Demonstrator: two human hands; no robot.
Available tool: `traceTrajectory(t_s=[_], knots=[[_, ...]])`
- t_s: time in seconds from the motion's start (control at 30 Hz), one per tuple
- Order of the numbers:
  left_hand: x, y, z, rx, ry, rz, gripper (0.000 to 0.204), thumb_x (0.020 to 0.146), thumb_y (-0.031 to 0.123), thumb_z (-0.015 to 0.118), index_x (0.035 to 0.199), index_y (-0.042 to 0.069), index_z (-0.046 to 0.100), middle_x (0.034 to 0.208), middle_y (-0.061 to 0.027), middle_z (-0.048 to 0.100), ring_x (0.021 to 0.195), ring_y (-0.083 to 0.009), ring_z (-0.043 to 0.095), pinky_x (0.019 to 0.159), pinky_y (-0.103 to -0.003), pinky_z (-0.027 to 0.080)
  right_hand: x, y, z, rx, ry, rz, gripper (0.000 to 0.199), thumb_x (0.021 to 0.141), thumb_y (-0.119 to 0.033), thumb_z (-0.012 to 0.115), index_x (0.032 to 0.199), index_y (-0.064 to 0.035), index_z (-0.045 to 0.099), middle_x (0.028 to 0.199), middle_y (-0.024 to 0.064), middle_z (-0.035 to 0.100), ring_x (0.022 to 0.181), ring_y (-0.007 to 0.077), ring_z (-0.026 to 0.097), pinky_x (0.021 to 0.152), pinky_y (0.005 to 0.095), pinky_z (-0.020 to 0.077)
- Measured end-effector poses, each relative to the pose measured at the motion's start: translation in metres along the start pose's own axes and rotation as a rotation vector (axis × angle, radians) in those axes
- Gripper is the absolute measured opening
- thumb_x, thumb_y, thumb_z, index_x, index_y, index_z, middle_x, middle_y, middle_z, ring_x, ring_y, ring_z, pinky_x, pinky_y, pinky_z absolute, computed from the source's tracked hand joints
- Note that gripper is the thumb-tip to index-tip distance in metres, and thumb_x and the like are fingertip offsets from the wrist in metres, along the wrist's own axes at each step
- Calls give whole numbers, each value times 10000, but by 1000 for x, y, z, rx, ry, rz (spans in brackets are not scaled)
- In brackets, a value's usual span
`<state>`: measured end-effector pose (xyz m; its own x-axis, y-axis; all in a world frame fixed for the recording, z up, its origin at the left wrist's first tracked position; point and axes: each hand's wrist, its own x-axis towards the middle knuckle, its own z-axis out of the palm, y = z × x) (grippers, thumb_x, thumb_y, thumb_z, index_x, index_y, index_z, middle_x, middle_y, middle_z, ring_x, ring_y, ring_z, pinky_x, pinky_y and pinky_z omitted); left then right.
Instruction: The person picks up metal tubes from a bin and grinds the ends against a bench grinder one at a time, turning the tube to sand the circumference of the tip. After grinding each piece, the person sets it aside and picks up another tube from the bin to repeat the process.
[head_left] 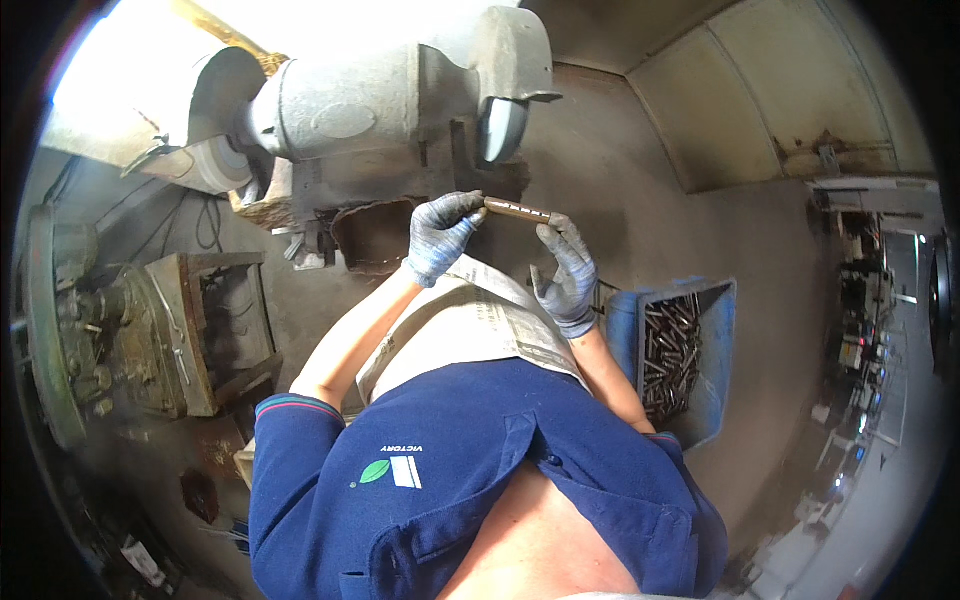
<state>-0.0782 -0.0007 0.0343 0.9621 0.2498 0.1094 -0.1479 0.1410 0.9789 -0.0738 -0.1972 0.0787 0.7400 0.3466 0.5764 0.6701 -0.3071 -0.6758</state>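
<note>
A slim brown metal rod (517, 210) with a row of bright marks along its side stretches between my two gloved hands. The fingers of my left hand (441, 235) close on its left end. At the other end, my right hand (568, 272) pinches the rod with fingertips, its thumb standing apart. Both gloves are grey and blue and dirty. Just beyond the rod is a bench grinder (375, 100), with one wheel (502, 130) at its right end and another wheel (217, 163) at its left. The rod is apart from both wheels.
A blue bin (727, 330) holding many metal rods (672, 350) stands to my right. Under the grinder sits a rusty open box (378, 236). Old machinery (150, 335) fills the left side. Metal panels (770, 90) stand at the far right. A pale printed cloth (475, 310) covers my lap.
</note>
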Motion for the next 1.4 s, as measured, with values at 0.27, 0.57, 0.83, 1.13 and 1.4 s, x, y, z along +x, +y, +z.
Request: traceTrajectory(t_s=[0.27,0.57,0.83,1.13,1.4], knots=[[-22,-27,16,337,-540,-130,175,808,146,613,764,-17,564,578,-126,433,538,-118,396,499,-296,370,-76,-12,-100,-200,163,262,386,695,-74,705,1064,0,617,1130,192,567,1056,308,557,877,355,466],[-154,-131,-27,419,-467,-530,191,827,145,628,883,-37,647,723,-44,654,680,-95,573,651,-275,478,-177,14,-214,-441,563,710,264,693,-84,739,908,16,624,1002,135,608,832,223,626,770,304,508],[-187,-86,-6,741,-350,-417,286,764,238,556,824,-34,620,721,-223,599,621,-212,586,599,-370,444,-105,40,-58,53,-82,293,224,688,-109,740,867,0,661,923,154,650,939,278,614,827,350,487],[-277,-35,-34,722,195,-522,255,778,231,550,860,10,648,812,-179,643,772,-315,619,721,-392,473,-154,26,5,326,-886,271,182,727,-71,693,880,19,653,920,145,650,846,226,645,739,297,514],[-399,51,-159,627,794,-366,224,822,199,601,938,17,661,837,-96,682,756,-164,634,719,-288,502,-118,-15,53,224,-962,228,115,774,-4,651,885,28,648,909,93,647,822,141,609,751,251,487]])
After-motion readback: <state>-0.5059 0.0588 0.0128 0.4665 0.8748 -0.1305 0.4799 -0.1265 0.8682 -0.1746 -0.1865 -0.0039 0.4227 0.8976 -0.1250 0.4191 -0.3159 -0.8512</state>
